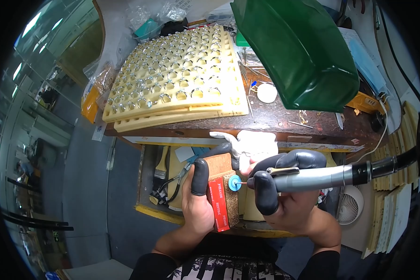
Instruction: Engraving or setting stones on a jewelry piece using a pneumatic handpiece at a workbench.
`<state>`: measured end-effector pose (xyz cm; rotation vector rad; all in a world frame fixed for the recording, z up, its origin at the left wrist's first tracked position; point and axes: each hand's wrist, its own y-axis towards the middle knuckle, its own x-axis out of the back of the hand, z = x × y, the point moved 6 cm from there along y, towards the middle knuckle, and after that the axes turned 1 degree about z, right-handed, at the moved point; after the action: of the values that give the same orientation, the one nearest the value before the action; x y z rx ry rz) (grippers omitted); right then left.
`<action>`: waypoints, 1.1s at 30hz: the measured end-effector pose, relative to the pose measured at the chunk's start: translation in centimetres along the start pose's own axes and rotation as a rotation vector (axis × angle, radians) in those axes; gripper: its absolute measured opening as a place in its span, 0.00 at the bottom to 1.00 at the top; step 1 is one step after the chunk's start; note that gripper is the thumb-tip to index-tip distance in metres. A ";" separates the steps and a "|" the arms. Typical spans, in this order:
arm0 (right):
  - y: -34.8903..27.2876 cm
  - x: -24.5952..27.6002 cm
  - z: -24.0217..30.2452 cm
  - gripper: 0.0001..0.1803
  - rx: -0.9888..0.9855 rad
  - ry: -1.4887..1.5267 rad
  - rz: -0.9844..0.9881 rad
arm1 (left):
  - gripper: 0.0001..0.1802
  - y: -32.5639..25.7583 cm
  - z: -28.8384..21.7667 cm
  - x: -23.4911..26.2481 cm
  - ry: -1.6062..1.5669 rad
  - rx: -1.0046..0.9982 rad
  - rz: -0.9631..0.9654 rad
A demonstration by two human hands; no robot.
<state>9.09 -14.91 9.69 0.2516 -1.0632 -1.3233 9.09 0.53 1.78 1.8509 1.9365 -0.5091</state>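
My left hand (199, 205), with black covers on its fingers, is closed around a brown block (221, 198) with a red label on one face. My right hand (299, 205), also with black finger covers, grips a silver rotary handpiece (315, 180). On the tip of the handpiece, a small blue disc (234, 183) is up against the rough, grainy side of the block. Whether the disc is spinning cannot be made out. Just behind the hands, a white lumpy piece (257, 143) sits at the bench's front edge.
A cream tray (238, 105) holding rows of silver-coloured rings lies on the dark wooden bench (312, 122). A green lamp shade (308, 60) hangs over the right side. Under the hands an open drawer (161, 213) contains a brush (161, 163). A white fan (351, 205) stands at right.
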 end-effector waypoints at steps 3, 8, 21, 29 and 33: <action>-0.2 -0.1 -0.2 0.04 -0.022 0.049 0.005 | 0.32 0.0 0.0 0.1 0.014 -0.014 0.025; -0.3 -0.2 -0.3 0.04 -0.035 0.068 0.024 | 0.32 0.0 0.2 0.3 0.001 -0.007 0.008; -0.1 -0.1 -0.2 0.06 -0.027 0.060 0.024 | 0.32 0.0 0.0 -0.1 0.025 -0.025 0.001; 0.1 0.0 0.1 0.06 0.004 0.005 0.036 | 0.31 -0.1 -0.4 -0.3 0.044 -0.053 0.034; -0.4 -0.3 -0.5 0.05 -0.087 0.114 0.048 | 0.31 -0.1 -0.4 -0.5 0.032 -0.063 0.063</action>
<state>9.22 -15.00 9.00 0.2322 -0.9079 -1.2935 9.01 0.26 2.37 1.8840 1.8861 -0.3974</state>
